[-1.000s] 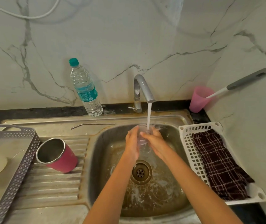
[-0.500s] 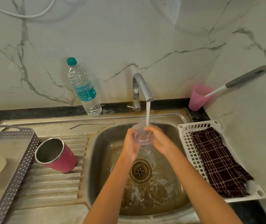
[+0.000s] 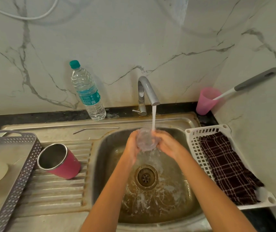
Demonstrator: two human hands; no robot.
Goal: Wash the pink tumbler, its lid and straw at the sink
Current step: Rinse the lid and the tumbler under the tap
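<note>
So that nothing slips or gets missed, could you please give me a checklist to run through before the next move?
1. Clear lid gripped by left hand and right hand: ok.
2. Water stream from the tap lands on the lid: ok.
3. Lid free of soap: cannot tell.
4. Pink tumbler parked on the drainboard: ok, lying on its side.
5. Metal straw resting on the sink ledge: ok.
6. Drain unblocked, no pooling: ok.

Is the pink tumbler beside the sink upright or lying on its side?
On its side: the pink tumbler lies on the ribbed draining board, its open mouth pointing left toward the grey tray.
</note>
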